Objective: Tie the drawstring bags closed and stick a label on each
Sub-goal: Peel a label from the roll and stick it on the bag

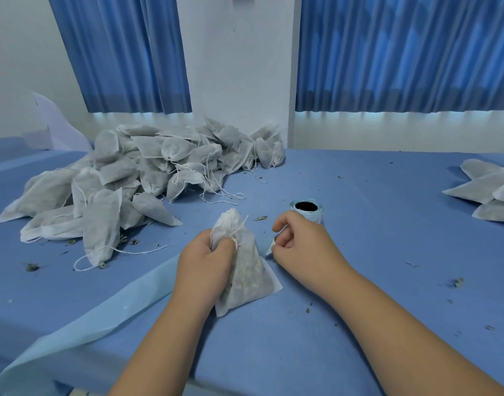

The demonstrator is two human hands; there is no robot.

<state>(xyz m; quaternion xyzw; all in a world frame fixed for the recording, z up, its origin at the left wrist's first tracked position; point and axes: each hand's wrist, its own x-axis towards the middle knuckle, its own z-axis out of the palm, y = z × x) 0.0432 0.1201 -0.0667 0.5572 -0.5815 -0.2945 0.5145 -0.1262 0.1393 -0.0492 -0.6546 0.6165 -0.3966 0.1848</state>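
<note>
A white drawstring bag (246, 270) filled with dried herbs stands on the blue table cover in front of me, its neck gathered at the top. My left hand (206, 260) grips the bag just below the neck, where the white string comes out. Just right of the bag, my right hand (301, 242) pinches a small pale label (271, 247) between thumb and fingers. A roll of light blue labels (307, 209) stands upright right behind that hand.
A large heap of filled white bags (148, 172) with loose strings covers the back left of the table. A smaller stack of bags (488, 190) lies at the far right edge. Herb crumbs dot the blue cover (388, 224). Blue curtains hang behind.
</note>
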